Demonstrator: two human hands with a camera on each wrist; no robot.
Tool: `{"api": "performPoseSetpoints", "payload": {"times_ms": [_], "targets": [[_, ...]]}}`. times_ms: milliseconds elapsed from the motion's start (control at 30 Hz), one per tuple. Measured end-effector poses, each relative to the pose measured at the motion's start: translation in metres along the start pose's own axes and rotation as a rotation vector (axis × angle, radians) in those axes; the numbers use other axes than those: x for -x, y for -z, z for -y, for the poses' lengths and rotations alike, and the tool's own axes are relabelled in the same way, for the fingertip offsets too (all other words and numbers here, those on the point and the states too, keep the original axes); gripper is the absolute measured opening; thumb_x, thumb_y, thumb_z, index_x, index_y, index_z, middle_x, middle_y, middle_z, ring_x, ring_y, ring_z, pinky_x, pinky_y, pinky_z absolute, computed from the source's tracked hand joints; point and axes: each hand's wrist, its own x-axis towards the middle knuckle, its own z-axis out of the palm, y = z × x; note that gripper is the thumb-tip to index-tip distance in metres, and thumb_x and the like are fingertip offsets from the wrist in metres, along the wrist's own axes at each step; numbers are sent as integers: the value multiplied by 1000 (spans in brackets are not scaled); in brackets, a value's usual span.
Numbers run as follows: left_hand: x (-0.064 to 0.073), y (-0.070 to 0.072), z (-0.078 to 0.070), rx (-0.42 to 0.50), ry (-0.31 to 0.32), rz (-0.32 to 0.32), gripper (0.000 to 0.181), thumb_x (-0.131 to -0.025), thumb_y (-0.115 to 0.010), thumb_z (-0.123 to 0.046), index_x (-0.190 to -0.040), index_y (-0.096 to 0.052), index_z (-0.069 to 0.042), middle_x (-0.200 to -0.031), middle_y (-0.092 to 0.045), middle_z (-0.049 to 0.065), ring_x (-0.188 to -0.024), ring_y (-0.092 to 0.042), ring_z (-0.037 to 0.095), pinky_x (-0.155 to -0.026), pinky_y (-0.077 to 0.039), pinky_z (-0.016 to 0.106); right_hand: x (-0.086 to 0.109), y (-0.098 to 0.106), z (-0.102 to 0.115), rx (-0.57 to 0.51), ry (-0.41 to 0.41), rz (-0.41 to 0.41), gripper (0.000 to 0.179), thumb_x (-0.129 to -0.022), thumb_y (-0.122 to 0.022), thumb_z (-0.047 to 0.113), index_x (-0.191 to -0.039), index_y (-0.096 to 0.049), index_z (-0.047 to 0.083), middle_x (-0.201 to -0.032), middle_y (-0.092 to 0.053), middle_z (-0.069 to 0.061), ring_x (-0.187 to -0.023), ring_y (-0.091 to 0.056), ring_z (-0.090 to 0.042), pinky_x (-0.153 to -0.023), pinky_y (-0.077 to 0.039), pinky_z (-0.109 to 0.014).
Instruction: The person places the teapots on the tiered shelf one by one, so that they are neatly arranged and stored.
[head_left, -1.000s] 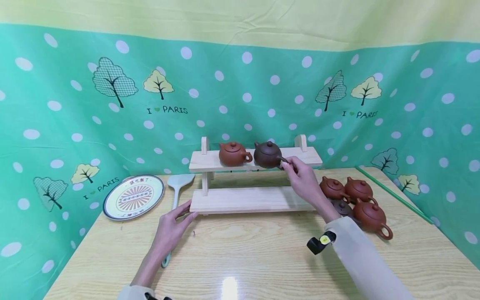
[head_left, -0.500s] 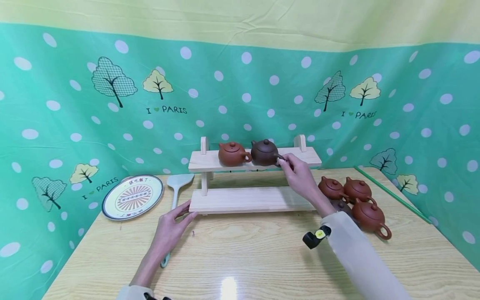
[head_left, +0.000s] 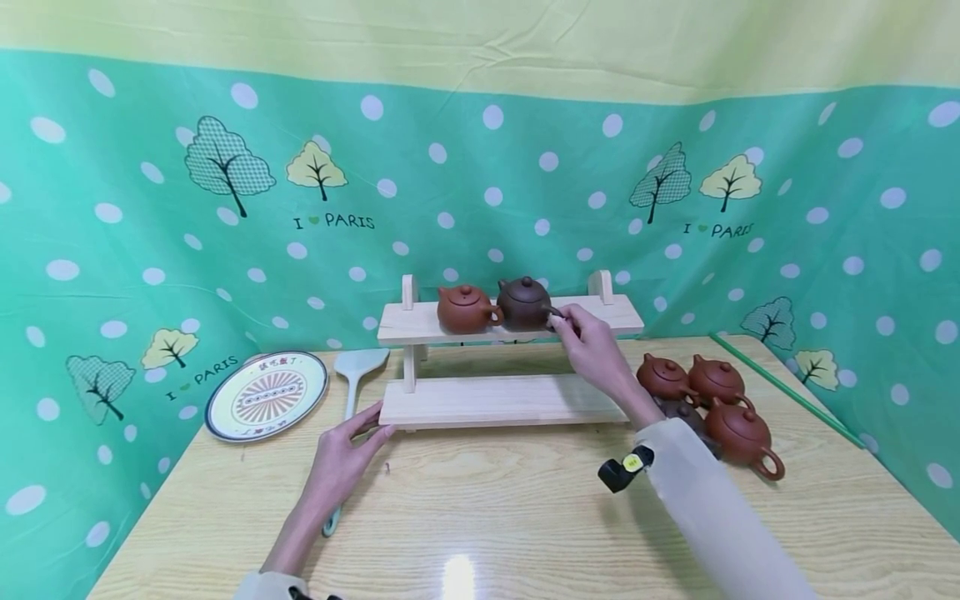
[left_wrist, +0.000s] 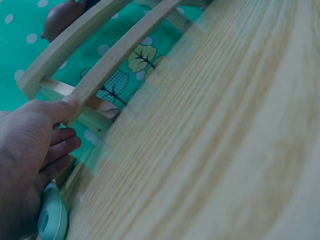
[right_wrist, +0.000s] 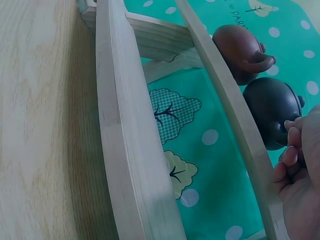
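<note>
A two-tier wooden shelf [head_left: 502,402] stands on the table. My left hand [head_left: 339,457] holds the left end of its lower board, thumb at the edge in the left wrist view. On the upper board, my right hand [head_left: 595,348] pinches the handle of a dark brown teapot [head_left: 523,303]. In the right wrist view the dark teapot [right_wrist: 270,112] sits right at the board, its handle partly hidden by the fingers. Just left of it is a reddish-brown teapot [head_left: 462,311], whose handle points toward the dark one's body.
Right of the shelf, several teapots [head_left: 738,432] are grouped closely, partly behind my right forearm. A green stick [head_left: 787,390] lies beyond them. On the left are a patterned plate [head_left: 268,396] and a pale spatula [head_left: 360,362]. A polka-dot curtain [head_left: 495,167] hangs behind.
My right hand has moved the dark teapot a little left along the upper board, closer to the reddish-brown one. The left hand has stayed at the shelf's end.
</note>
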Motion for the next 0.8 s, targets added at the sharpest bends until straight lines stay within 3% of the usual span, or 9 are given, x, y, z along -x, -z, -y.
{"api": "performPoseSetpoints", "payload": {"times_ms": [500,800], "targets": [[1,-1,0,-5,6,9,52,-96,-77,-24,-141,-62,-2,-123,-72,16,-117,-67,32,-103,-52,47,-3,-2,-1,-24,-14,-23,17,-109,-57,18,-104,-64,3,-74,-49,-4,-62,-43,-21,-52,-34,-28],[1,1,-1,-38,-14,-12,52,-97,-76,-25,-140,-62,1,-122,-73,17,-116,-68,35,-104,-50,53,-4,-2,3,-15,-14,-23,15,-106,-61,16,-109,-66,2,-73,-50,-5,-64,-45,-22,-54,-36,-28]]}}
